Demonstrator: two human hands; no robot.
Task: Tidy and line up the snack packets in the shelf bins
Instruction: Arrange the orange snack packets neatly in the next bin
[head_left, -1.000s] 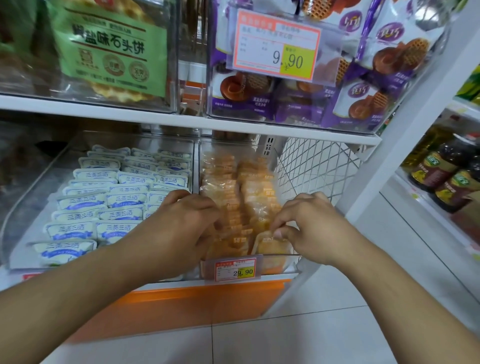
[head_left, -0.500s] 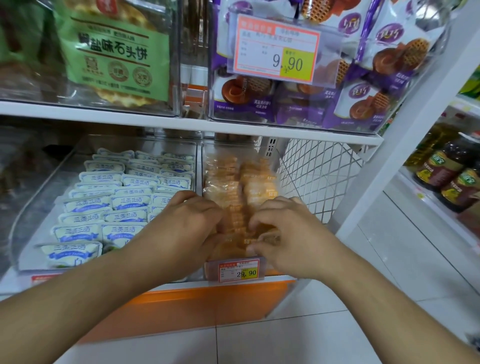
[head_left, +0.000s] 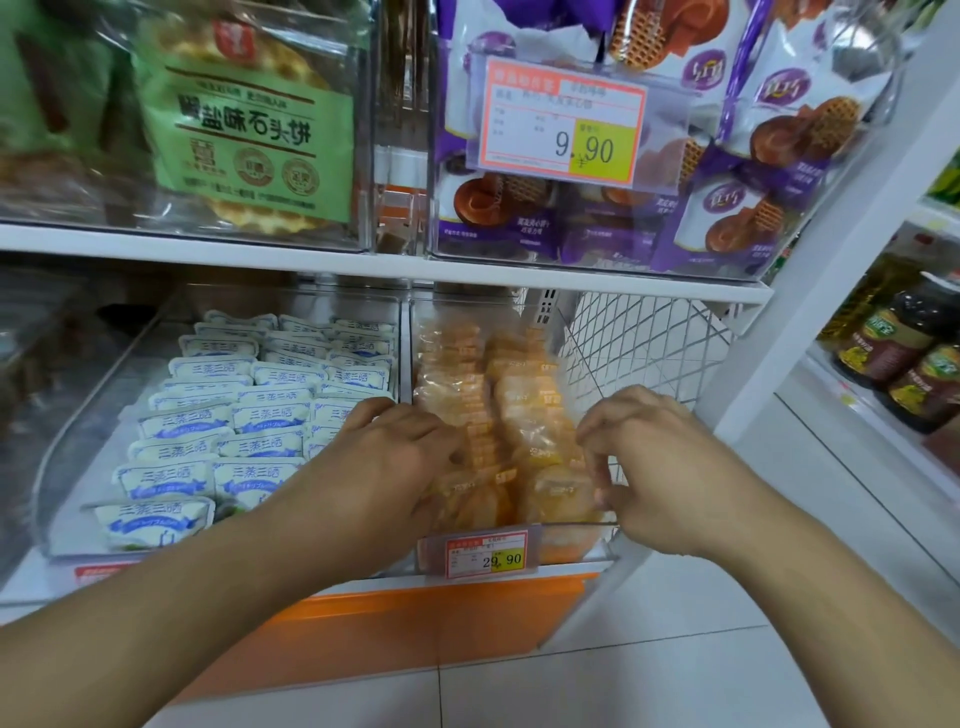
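Note:
Clear packets of orange biscuits (head_left: 485, 395) stand in two rows in a clear bin (head_left: 574, 543) on the lower shelf. My left hand (head_left: 384, 467) reaches into the bin's front left, its fingers curled down round the front packets of the left row. On the right, the curled fingers of my right hand (head_left: 657, 467) pinch the edge of a front packet (head_left: 558, 491) of the right row. Both sets of fingertips are partly hidden among the packets.
White and blue packets (head_left: 234, 415) fill the neighbouring clear bin (head_left: 78, 431) on the left. A price tag (head_left: 488, 558) hangs on the orange bin's front. Green (head_left: 249, 130) and purple (head_left: 769, 156) snack bags sit on the shelf above. A wire mesh panel (head_left: 639, 353) and bottles (head_left: 893, 358) lie to the right.
My right hand has shifted from the middle of the orange rows out to the bin's right side. My left hand has stayed at the front left.

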